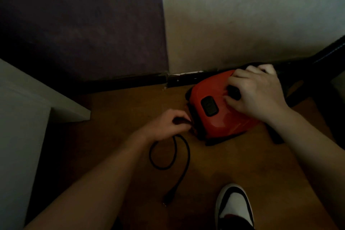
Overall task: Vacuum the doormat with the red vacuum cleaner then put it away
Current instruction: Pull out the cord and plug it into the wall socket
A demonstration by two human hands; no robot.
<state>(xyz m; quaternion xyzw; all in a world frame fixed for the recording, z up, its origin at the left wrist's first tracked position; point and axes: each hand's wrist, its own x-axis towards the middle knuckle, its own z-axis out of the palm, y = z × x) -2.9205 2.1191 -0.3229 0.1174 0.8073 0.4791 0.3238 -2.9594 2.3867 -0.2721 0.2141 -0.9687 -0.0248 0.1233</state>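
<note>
Your shoe (pixel 234 205) is closest, at 6 o'clock on the wood floor (pixel 242 170). Pale wall (pixel 242 24) fills 12 to 2, white cabinet (pixel 24 117) at 9. Doormat not in view. You've got the red vacuum cleaner (pixel 224 123) on the floor at 2 o'clock, tight to the skirting, with its black hose (pixel 328 52) running off at 3. Your right hand (pixel 255 89) is curled over the top around the black handle, pinning the body. Your left hand (pixel 166 123) pinches the power cord (pixel 186 153) right at the rear of the housing. Slack loops toward 6, and the plug (pixel 167 200) lies free, not in a socket. Looks like cord handling: paying out or stowing, can't tell which. Next move needs the body held steady and the cord run straight so that loop doesn't kink.
</note>
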